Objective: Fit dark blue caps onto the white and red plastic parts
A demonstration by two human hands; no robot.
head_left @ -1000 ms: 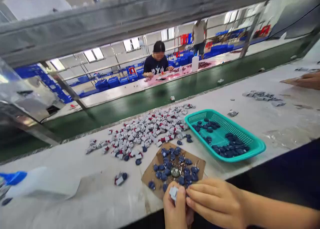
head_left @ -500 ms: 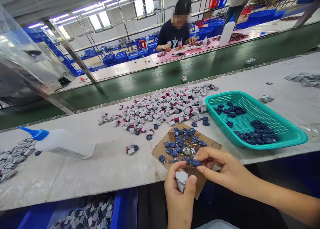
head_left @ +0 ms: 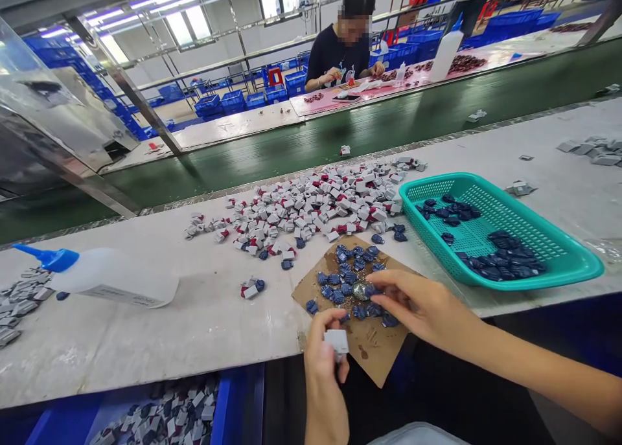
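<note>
My left hand [head_left: 324,377] is closed around a small light grey block [head_left: 337,342] at the near edge of the brown cardboard [head_left: 362,361]. Over the same cardboard, my right hand [head_left: 425,306] pinches a small dark blue moulded piece [head_left: 373,290]. Its fingertips are at a shiny round blob [head_left: 360,291], and whether the piece touches that blob cannot be made out. Several more blue pieces [head_left: 334,279] lie scattered around it on the cardboard. Right of my hands stands a teal basket [head_left: 549,228] with dark blue pieces [head_left: 508,254] in it.
Beyond the cardboard spreads a heap of grey-and-red pieces [head_left: 311,202]. A white bottle with a blue nozzle [head_left: 121,276] lies at left. Below the table edge, a blue bin [head_left: 226,406] holds grey and blue pieces. Across the green conveyor belt [head_left: 272,144] sits another person [head_left: 340,50].
My right hand has moved forward and left with the blue piece to the shiny blob. My left hand has drawn away slightly left, still holding the grey block.
</note>
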